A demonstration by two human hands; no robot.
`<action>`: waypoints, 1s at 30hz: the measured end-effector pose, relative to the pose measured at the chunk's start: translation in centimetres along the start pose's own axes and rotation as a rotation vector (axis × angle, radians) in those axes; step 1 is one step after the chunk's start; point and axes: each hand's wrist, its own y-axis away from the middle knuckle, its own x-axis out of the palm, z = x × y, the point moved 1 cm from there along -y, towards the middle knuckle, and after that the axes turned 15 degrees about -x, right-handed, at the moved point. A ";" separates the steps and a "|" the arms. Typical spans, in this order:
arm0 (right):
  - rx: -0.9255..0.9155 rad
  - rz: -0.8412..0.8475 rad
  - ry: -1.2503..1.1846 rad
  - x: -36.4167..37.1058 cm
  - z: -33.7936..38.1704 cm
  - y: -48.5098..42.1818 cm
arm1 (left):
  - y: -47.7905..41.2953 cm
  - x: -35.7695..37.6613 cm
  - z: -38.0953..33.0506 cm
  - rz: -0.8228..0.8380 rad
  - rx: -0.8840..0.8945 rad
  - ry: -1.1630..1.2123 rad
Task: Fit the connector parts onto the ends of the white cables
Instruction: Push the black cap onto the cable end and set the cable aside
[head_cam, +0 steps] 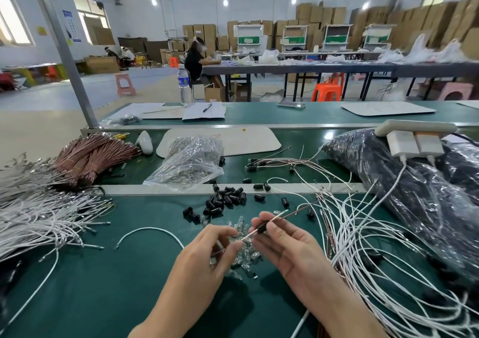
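Observation:
My right hand [282, 244] pinches a white cable [278, 216] that has a small black connector sleeve [261, 229] on it, just above the green table. My left hand [207, 252] pinches the cable's near end, fingertips close to the sleeve. Under both hands lies a small heap of clear glass-like parts [245, 256]. A pile of loose black connector sleeves [225, 199] lies just beyond the hands. One loose white cable [150, 231] curves on the mat to the left.
A tangle of white cables [375, 239] fills the right side and a thick bundle of them [33, 223] the left. Copper-coloured wire bundles [90, 156], a clear bag of parts [191, 161] and a dark plastic bag [414, 182] sit behind. A person works at a far table.

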 end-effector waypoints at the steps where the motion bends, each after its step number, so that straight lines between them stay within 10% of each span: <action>1: -0.020 -0.031 -0.037 -0.3 0.4 -0.1 | 0.0 -0.2 0.4 0.002 -0.005 -0.024; 30: 0.015 0.041 -0.022 -0.1 0.2 0.2 | -0.2 -1.9 -0.5 0.063 0.024 -0.196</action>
